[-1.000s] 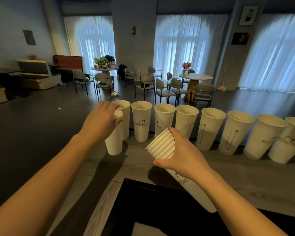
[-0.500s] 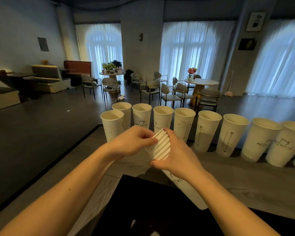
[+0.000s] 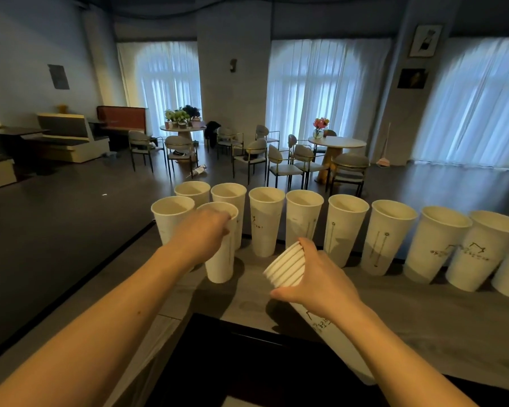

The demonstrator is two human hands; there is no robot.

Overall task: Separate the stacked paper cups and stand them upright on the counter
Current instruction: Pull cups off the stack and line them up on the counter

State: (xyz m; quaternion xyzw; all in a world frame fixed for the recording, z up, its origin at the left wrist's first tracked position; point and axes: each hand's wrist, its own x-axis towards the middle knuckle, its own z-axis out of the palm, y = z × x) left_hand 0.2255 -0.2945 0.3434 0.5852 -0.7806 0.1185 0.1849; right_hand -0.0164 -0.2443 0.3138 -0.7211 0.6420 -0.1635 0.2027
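Note:
My left hand (image 3: 202,233) grips a single white paper cup (image 3: 221,261) by its rim, upright, its base on or just above the grey counter (image 3: 409,312), in front of the cup row's left end. My right hand (image 3: 321,277) holds the stack of nested white cups (image 3: 285,267), tilted with the rims pointing up and left; the stack's lower end runs down behind my wrist. Several separated cups (image 3: 266,221) stand upright in a row along the counter's far edge.
The counter's far edge drops off to a dark café floor with chairs (image 3: 282,165) and round tables (image 3: 337,142). A black recessed area (image 3: 247,365) lies at the counter's near side. More cups (image 3: 491,248) crowd the right end of the row.
My left hand pulled one cup off the stack and carried it left and forward, standing it in front of the row's left end. My right hand kept hold of the stack.

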